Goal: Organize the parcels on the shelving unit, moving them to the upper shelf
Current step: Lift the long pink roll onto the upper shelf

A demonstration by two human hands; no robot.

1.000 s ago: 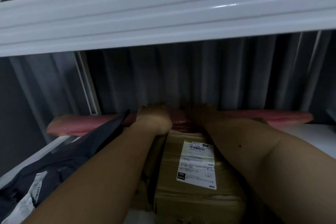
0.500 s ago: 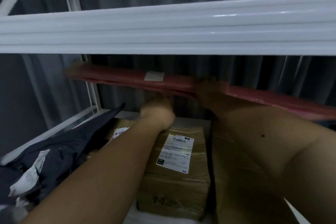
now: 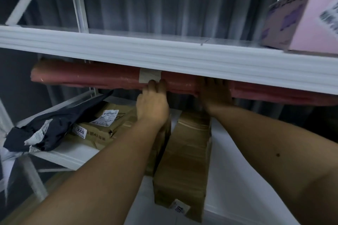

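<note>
Head view: a long red parcel (image 3: 87, 76) is held level just under the front lip of the upper shelf (image 3: 164, 55), its upper edge hidden behind that lip. It is gripped from below near its middle by the left hand (image 3: 152, 106), fingers curled over its front, and supported by the right hand (image 3: 214, 95), whose grip cannot be judged. To clear the lip, the parcel is best drawn outward before being raised, kept level, and set left of the pink box (image 3: 303, 16). Brown cartons (image 3: 184, 160) and a dark mailer bag (image 3: 54, 124) remain on the lower shelf (image 3: 73, 157).
</note>
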